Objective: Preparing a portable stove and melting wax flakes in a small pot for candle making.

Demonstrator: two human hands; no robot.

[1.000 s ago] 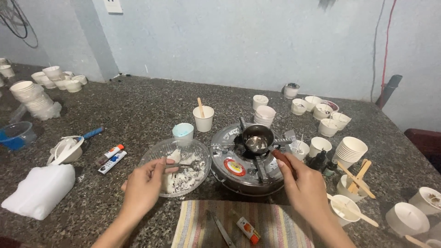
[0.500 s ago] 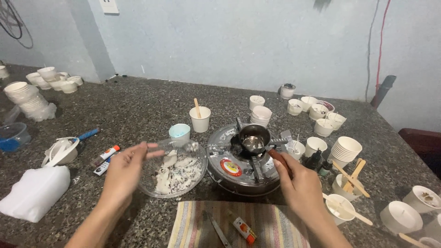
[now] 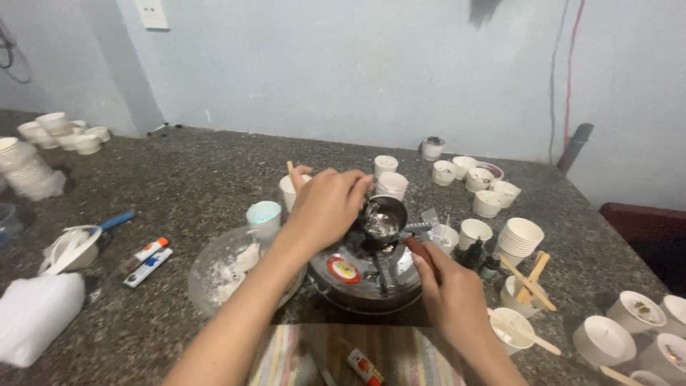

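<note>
My left hand (image 3: 325, 204) is shut on a small metal spoon (image 3: 370, 210) and holds it over the rim of a small metal pot (image 3: 384, 220). The pot sits on a round silver gas stove (image 3: 357, 280) and has shiny melted stuff in it. My right hand (image 3: 449, 297) grips the pot's reddish-brown handle (image 3: 416, 248) from the near right. Under my left forearm stands a clear bowl (image 3: 214, 275) with white wax-like flakes, just left of the stove.
A light blue cup (image 3: 264, 213) and a white cup with a wooden stick (image 3: 289, 187) stand behind the bowl. Several white paper cups (image 3: 522, 236) and wooden sticks (image 3: 530, 275) crowd the right side. A striped cloth (image 3: 300, 357) with an orange tube (image 3: 361, 365) lies near me; a white bag (image 3: 32, 314) lies left.
My left hand lifted the spoon out of the clear bowl and carried it right, over the pot. My right hand stayed on the pot handle. The view shifted slightly right.
</note>
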